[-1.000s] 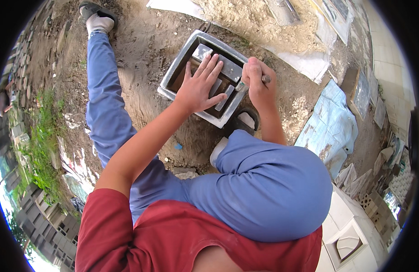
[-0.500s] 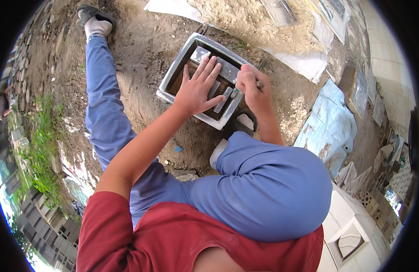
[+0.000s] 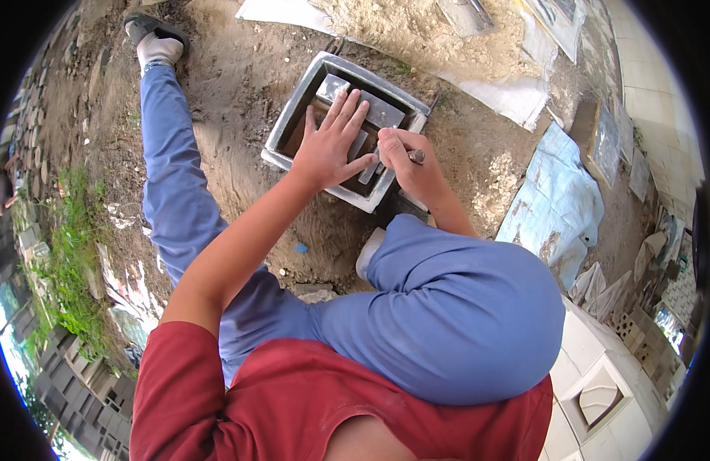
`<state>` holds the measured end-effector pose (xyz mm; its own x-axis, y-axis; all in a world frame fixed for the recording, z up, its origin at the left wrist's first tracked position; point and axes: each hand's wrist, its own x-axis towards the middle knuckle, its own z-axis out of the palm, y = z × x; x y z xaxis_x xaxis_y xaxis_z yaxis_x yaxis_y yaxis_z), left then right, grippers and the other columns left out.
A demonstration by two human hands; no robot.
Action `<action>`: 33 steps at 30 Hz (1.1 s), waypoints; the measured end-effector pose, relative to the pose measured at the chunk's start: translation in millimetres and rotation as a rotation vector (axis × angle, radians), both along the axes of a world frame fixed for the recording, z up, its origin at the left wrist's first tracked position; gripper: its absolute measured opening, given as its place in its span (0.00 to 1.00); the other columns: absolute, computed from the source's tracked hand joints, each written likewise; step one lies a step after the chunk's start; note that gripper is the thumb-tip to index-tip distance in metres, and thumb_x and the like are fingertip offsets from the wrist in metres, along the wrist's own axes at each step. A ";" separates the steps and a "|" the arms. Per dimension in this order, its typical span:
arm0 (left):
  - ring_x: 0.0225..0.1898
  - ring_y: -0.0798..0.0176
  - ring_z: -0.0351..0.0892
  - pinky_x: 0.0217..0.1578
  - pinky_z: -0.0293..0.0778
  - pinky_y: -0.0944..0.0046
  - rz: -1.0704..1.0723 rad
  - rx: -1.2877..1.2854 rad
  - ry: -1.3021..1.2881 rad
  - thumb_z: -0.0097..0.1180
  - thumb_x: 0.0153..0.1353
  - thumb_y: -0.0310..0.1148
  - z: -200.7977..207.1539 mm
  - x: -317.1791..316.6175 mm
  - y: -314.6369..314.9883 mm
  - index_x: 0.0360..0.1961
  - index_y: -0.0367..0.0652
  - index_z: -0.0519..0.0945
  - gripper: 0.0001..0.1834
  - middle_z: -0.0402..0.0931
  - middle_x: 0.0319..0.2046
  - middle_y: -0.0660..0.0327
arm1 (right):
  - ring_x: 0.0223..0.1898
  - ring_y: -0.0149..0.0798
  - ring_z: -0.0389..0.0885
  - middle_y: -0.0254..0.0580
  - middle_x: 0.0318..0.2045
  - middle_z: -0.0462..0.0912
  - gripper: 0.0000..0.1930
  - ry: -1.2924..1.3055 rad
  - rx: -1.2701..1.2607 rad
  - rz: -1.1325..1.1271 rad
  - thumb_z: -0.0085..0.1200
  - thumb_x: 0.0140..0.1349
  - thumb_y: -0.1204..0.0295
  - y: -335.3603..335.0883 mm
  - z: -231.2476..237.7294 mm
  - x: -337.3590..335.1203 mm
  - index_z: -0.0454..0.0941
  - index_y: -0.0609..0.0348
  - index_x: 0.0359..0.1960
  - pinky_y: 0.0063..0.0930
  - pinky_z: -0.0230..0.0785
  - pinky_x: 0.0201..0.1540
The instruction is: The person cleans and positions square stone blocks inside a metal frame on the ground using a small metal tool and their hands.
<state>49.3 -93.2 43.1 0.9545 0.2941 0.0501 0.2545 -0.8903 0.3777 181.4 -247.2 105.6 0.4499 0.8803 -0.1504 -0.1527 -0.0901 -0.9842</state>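
A grey metal box mould (image 3: 386,87) rests on the dirt ground ahead of me, its inside divided by raised metal blocks (image 3: 381,113) and narrow bars. My left hand (image 3: 328,150) lies flat over the mould's inside with the fingers spread and holds nothing. Over the mould's right side, my right hand (image 3: 411,170) is closed round a tool with a short round handle (image 3: 417,157). The handle's brownish end sticks out beside the thumb. The tool's working end is hidden by the hand, so its kind cannot be told.
Beyond the mould lies a heap of sandy material (image 3: 416,34) on white sheeting (image 3: 501,100). A pale blue sheet (image 3: 555,203) spreads at the right, near leaning panels (image 3: 605,146). My bent right leg (image 3: 455,323) is close below the mould. Grass (image 3: 78,261) grows at the left.
My right hand has moved left and slightly nearer, with the tool still in it, and now covers the tool's tip. The left hand stays spread on the mould.
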 end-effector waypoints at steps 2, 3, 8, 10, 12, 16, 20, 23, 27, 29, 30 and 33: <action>0.82 0.52 0.38 0.70 0.41 0.20 -0.006 -0.002 0.007 0.51 0.63 0.68 1.3 -0.1 -1.2 0.80 0.48 0.52 0.53 0.41 0.81 0.59 | 0.28 0.23 0.70 0.27 0.25 0.72 0.16 0.072 0.087 -0.053 0.48 0.78 0.66 -1.7 -2.4 -1.9 0.80 0.70 0.45 0.22 0.68 0.33; 0.82 0.52 0.38 0.70 0.41 0.20 -0.005 -0.005 0.007 0.51 0.63 0.68 2.4 -1.2 -2.2 0.80 0.48 0.52 0.53 0.41 0.81 0.59 | 0.28 0.23 0.70 0.27 0.25 0.72 0.16 0.073 0.084 -0.051 0.48 0.78 0.66 -5.7 2.2 0.9 0.80 0.70 0.45 0.22 0.68 0.33; 0.82 0.53 0.38 0.71 0.41 0.20 -0.005 0.000 0.001 0.51 0.63 0.67 -0.2 -3.2 -2.0 0.80 0.49 0.51 0.52 0.41 0.82 0.60 | 0.27 0.21 0.64 0.27 0.23 0.70 0.17 -0.118 -0.099 0.127 0.45 0.80 0.65 -5.3 1.9 -9.2 0.76 0.67 0.35 0.22 0.64 0.32; 0.82 0.53 0.38 0.71 0.40 0.20 -0.008 0.002 0.013 0.51 0.64 0.67 -0.5 -4.9 -3.2 0.80 0.50 0.51 0.52 0.41 0.82 0.60 | 0.27 0.22 0.64 0.27 0.23 0.70 0.18 -0.062 -0.045 0.071 0.45 0.80 0.65 -5.2 3.7 -9.1 0.74 0.65 0.33 0.22 0.63 0.32; 0.82 0.53 0.38 0.71 0.40 0.20 -0.003 0.011 -0.004 0.51 0.64 0.67 -0.3 -1.7 -1.8 0.80 0.50 0.51 0.52 0.41 0.82 0.60 | 0.27 0.22 0.66 0.28 0.23 0.71 0.17 -0.015 0.062 0.080 0.46 0.79 0.64 -7.5 21.4 -1.9 0.76 0.64 0.34 0.23 0.63 0.32; 0.82 0.54 0.38 0.71 0.39 0.21 -0.001 0.010 -0.008 0.51 0.64 0.67 -1.1 -2.4 0.0 0.80 0.50 0.51 0.52 0.41 0.82 0.60 | 0.26 0.25 0.62 0.29 0.23 0.66 0.16 -0.172 -0.132 0.161 0.42 0.80 0.68 -5.2 15.8 -17.2 0.69 0.63 0.31 0.23 0.55 0.30; 0.82 0.54 0.38 0.71 0.40 0.20 -0.001 0.034 -0.029 0.51 0.64 0.67 -2.4 -5.3 0.3 0.80 0.50 0.50 0.52 0.40 0.82 0.60 | 0.27 0.22 0.65 0.27 0.23 0.69 0.18 0.014 0.066 0.143 0.45 0.79 0.64 -8.0 13.7 -7.4 0.73 0.62 0.30 0.24 0.60 0.30; 0.82 0.55 0.37 0.71 0.40 0.20 0.003 0.022 -0.024 0.51 0.64 0.68 0.7 -2.6 -2.5 0.80 0.50 0.50 0.52 0.40 0.82 0.60 | 0.27 0.21 0.63 0.27 0.22 0.68 0.19 -0.092 0.046 0.141 0.45 0.80 0.64 -15.7 26.5 -18.9 0.72 0.62 0.29 0.22 0.59 0.30; 0.82 0.55 0.37 0.71 0.40 0.20 0.009 0.031 -0.012 0.50 0.63 0.68 -4.4 -6.3 -0.2 0.80 0.50 0.51 0.52 0.40 0.82 0.60 | 0.27 0.22 0.63 0.27 0.22 0.68 0.20 -0.092 -0.087 0.209 0.44 0.80 0.64 -9.8 18.0 -19.6 0.72 0.62 0.29 0.22 0.58 0.31; 0.82 0.55 0.37 0.71 0.40 0.20 0.006 0.047 -0.050 0.50 0.63 0.68 -4.8 -6.6 -0.7 0.80 0.50 0.51 0.52 0.40 0.82 0.60 | 0.27 0.22 0.63 0.27 0.22 0.68 0.20 -0.041 0.049 0.168 0.45 0.80 0.63 -11.0 26.7 -17.5 0.73 0.61 0.29 0.24 0.59 0.31; 0.82 0.56 0.37 0.71 0.40 0.20 0.003 0.041 -0.059 0.50 0.64 0.68 -5.1 -6.0 -2.0 0.80 0.50 0.51 0.52 0.41 0.82 0.60 | 0.27 0.22 0.65 0.27 0.23 0.69 0.19 -0.033 0.054 0.177 0.46 0.80 0.62 -15.2 26.4 -18.0 0.75 0.62 0.31 0.24 0.61 0.31; 0.82 0.55 0.36 0.71 0.39 0.21 0.002 0.061 -0.008 0.50 0.64 0.68 -5.9 -5.1 -0.1 0.80 0.50 0.51 0.52 0.41 0.82 0.60 | 0.28 0.23 0.66 0.28 0.23 0.71 0.18 -0.194 -0.078 0.244 0.46 0.79 0.63 -14.2 17.4 -31.9 0.77 0.62 0.34 0.24 0.62 0.31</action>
